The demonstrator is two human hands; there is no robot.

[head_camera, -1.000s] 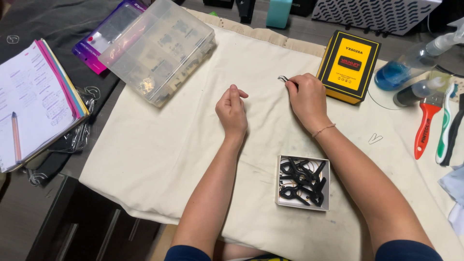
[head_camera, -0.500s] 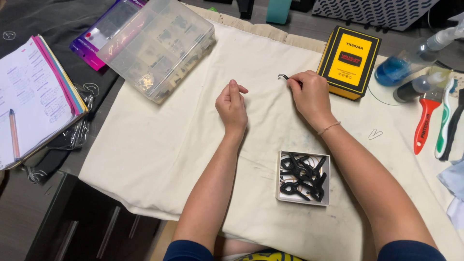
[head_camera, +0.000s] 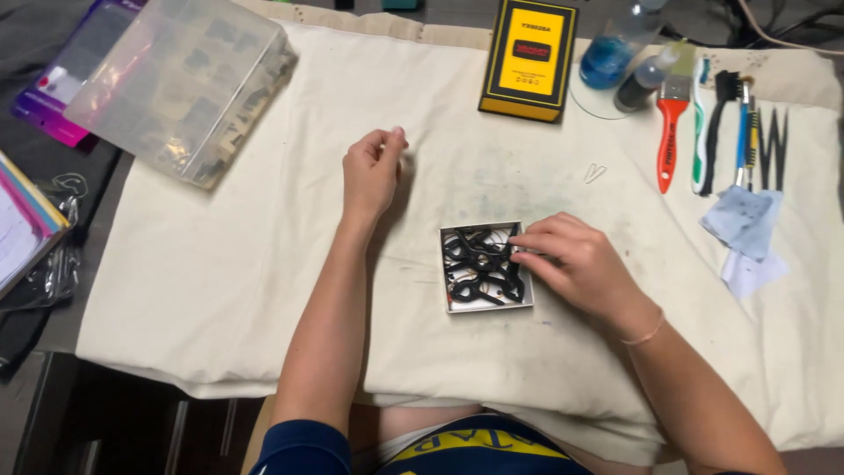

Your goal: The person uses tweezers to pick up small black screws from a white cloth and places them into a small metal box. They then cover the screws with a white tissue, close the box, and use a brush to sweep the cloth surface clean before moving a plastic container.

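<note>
two bare hands worked over a cream cloth, one at a small white tray of black parts.

the right hand lay at the tray's right edge in the middle of the frame, fingertips curled in and touching the black pieces; whether it had pinched one i could not tell. the left hand hovered up and left of the tray, thumb and fingers loosely closed together, any small thing between them too tiny to make out. a clear plastic organiser box sat at upper left, a yellow-and-black case at top centre, brushes and tweezers at upper right.
</note>
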